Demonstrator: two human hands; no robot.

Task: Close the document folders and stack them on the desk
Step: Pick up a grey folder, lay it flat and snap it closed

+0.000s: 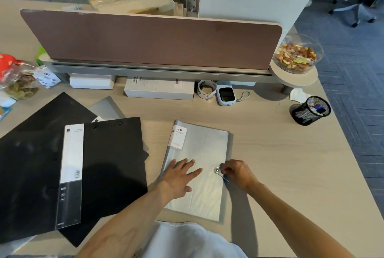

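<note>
A closed translucent grey folder (204, 145) with a "20 pockets" label lies flat on the desk in front of me. My left hand (179, 176) presses flat on its cover, fingers spread. My right hand (236, 172) pinches a thin string at the round clasp button (216, 170) near the folder's right edge. To the left, a black folder (108, 153) with a white label strip lies open across other black (47, 116) and grey (107, 108) folders.
A brown divider panel (151, 39) runs along the back of the desk. Under it sit white boxes (160, 89), a tape roll (206, 89) and a small device (226, 95). A mesh pen cup (309, 110) lies at right, a bowl of nuts (297, 56) behind it. Snack bags (18, 79) crowd the far left.
</note>
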